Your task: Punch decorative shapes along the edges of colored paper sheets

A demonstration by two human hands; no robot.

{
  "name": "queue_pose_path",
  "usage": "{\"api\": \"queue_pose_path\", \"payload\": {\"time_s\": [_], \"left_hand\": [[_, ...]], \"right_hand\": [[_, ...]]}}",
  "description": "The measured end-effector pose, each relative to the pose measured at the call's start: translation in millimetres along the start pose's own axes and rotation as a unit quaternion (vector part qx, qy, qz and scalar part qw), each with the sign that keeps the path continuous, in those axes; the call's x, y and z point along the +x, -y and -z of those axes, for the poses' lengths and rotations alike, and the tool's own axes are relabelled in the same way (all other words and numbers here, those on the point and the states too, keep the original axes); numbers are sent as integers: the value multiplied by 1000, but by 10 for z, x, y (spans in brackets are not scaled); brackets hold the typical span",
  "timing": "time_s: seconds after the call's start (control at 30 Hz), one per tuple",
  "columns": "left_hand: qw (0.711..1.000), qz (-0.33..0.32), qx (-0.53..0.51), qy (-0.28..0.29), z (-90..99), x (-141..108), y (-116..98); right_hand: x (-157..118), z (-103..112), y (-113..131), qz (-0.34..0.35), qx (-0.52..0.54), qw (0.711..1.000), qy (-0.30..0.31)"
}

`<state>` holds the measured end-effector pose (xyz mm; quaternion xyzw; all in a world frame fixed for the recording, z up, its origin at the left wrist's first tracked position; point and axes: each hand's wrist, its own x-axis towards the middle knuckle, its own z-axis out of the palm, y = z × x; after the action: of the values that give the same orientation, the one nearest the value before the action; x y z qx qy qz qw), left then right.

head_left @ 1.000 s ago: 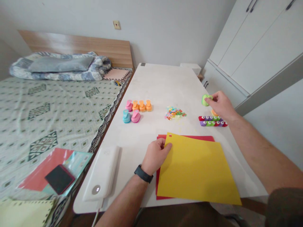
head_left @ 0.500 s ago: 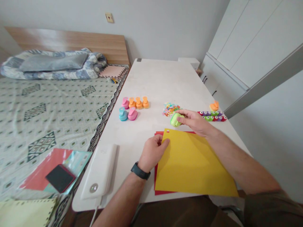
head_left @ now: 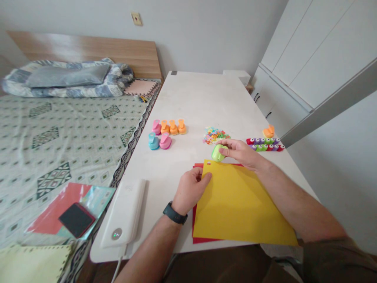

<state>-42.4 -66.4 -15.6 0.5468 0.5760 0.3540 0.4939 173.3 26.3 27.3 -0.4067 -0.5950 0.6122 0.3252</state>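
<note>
My left hand (head_left: 193, 188) pinches the left edge of a yellow sheet of paper (head_left: 238, 204), thumb on top and fingers beneath. A small punched hole shows in the sheet's top left corner. Under it lies red paper (head_left: 206, 240), visible along the left and top edges. My right hand (head_left: 239, 152) grips a light green craft punch (head_left: 217, 153) just above the sheet's top edge, close to the hole. Behind the punch is a pile of small colourful paper cut-outs (head_left: 214, 135).
Pink, orange and blue craft punches (head_left: 165, 140) stand in two rows at the left. Rows of small coloured punches (head_left: 266, 147) and an orange punch (head_left: 268, 131) are at the right. A white corded device (head_left: 125, 212) lies on the white table (head_left: 200, 98), beside a bed (head_left: 88, 118).
My right hand has brought the green punch slightly down and left, nearer the yellow sheet's punched corner. My left hand keeps its pinch on the sheet. The camera view has shifted slightly.
</note>
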Motion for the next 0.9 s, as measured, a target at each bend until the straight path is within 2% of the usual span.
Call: {"api": "queue_pose_path", "payload": {"time_s": [0.27, 0.57, 0.9], "left_hand": [[1000, 3, 6, 2, 8, 0, -2], [1000, 1, -2, -9, -8, -1, -11], [1000, -7, 6, -7, -1, 1, -9]], "right_hand": [[-22, 2, -38, -36, 17, 998, 44], [-13, -13, -93, -29, -13, 996, 86], [-26, -28, -87, -32, -14, 997, 74]]}}
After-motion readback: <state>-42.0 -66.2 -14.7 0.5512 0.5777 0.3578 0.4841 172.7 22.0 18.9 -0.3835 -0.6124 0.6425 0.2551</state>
